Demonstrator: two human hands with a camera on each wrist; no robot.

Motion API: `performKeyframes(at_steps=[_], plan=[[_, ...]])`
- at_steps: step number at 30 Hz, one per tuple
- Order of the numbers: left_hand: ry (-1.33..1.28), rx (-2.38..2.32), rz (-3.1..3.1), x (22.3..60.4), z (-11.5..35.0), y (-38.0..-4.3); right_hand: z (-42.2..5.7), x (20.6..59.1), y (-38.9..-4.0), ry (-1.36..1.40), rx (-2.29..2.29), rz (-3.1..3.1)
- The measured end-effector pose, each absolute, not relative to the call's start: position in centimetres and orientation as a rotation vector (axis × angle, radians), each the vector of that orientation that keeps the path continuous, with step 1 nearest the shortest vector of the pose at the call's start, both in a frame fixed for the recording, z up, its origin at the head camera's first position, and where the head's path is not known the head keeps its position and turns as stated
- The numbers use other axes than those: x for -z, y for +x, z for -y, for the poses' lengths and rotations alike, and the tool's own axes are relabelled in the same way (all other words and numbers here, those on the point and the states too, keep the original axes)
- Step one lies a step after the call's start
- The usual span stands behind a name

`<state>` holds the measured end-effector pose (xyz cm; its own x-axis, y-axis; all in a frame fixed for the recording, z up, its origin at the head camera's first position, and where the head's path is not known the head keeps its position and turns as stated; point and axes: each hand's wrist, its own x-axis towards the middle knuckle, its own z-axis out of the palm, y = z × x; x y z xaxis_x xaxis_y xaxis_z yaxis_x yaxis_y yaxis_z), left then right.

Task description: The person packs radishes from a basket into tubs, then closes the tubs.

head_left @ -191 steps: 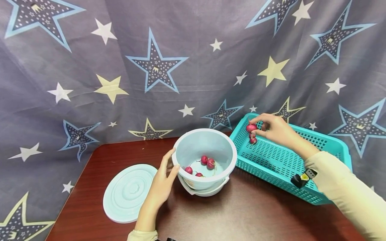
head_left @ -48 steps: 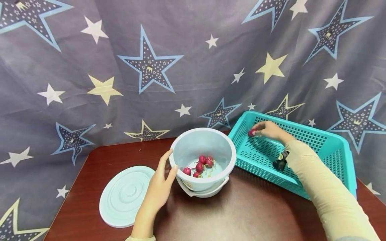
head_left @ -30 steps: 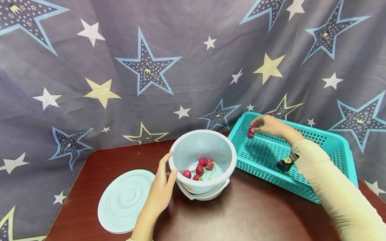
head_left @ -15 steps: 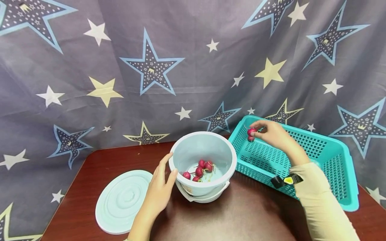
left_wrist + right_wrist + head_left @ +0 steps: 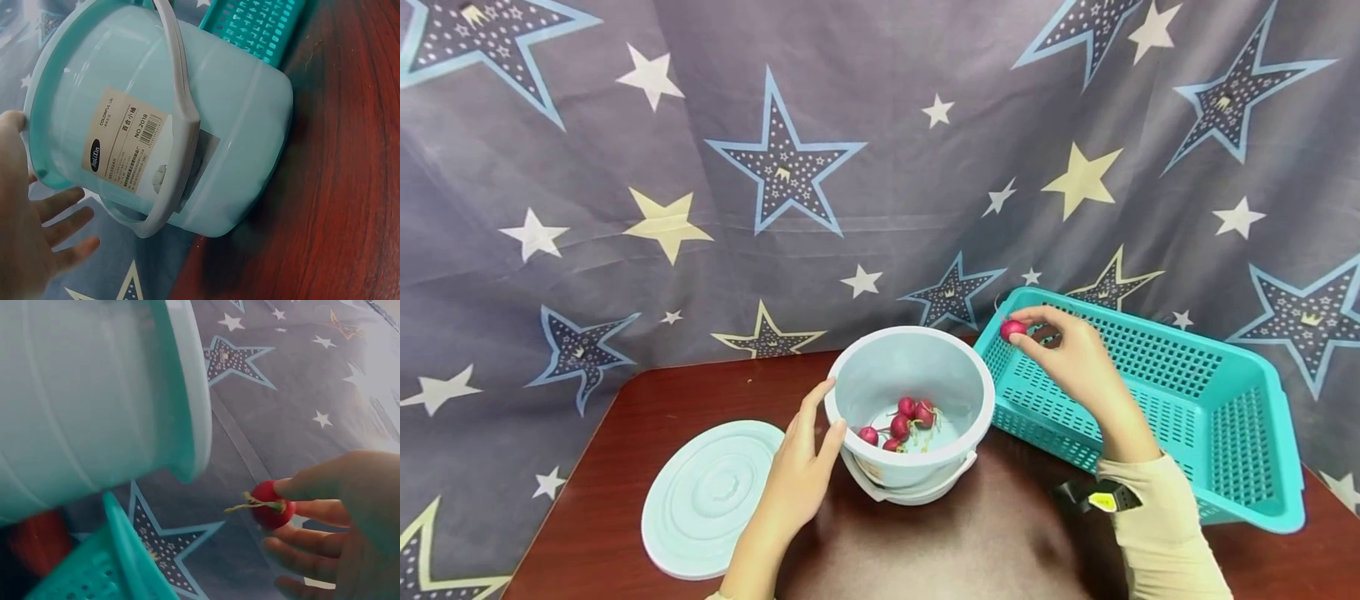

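A light blue bucket (image 5: 910, 477) stands upright with several red radishes (image 5: 900, 427) on its floor. My left hand (image 5: 802, 467) rests against the bucket's left rim, its fingers fairly straight and spread; in the left wrist view the fingers (image 5: 65, 231) hang loose beside the bucket wall. My right hand (image 5: 1067, 354) pinches one radish (image 5: 1012, 331) between thumb and fingertips, just above the near-left end of the turquoise basket (image 5: 1243, 450). The right wrist view shows this radish (image 5: 273, 505) with its pale stem pointing toward the bucket.
A round pale blue lid (image 5: 711, 500) lies flat to the left of the bucket, on the dark red wooden table (image 5: 692, 387). Behind the table hangs a grey star-patterned curtain (image 5: 880, 192). The bucket's handle (image 5: 181, 119) hangs down its side.
Several seconds ago the bucket held fewer radishes. My right hand reached down into the basket, took hold of a radish, and has lifted it up and slightly left. My left hand stays at the rim.
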<state>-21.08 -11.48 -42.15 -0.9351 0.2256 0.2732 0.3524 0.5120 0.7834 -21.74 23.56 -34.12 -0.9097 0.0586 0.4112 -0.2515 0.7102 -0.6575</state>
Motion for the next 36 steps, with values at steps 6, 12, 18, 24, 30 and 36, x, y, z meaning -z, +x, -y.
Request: performKeyframes(at_steps=[6,12,18,24,30,36], plan=[[-0.482,1.337,2.643,42.0,11.5,-20.9,-22.8,35.2,-21.6,0.198,-1.115,2.425],[-0.475,1.322,2.656,41.9,11.5,-20.5,-21.6,35.5,-20.7,0.311,-1.221,2.392],[-0.505,1.357,2.623,42.2,11.3,-20.8,-19.7,35.9,-20.4,0.388,-1.259,2.366],[-0.511,1.369,2.592,42.3,11.3,-21.0,-18.5,36.6,-20.6,0.554,-1.293,2.329],[-0.522,1.406,2.573,42.5,11.4,-21.1,-18.1,37.0,-20.5,0.581,-1.314,2.330],[-0.540,1.406,2.570,42.5,11.3,-21.0,-18.1,37.4,-20.4,0.568,-1.312,2.351]])
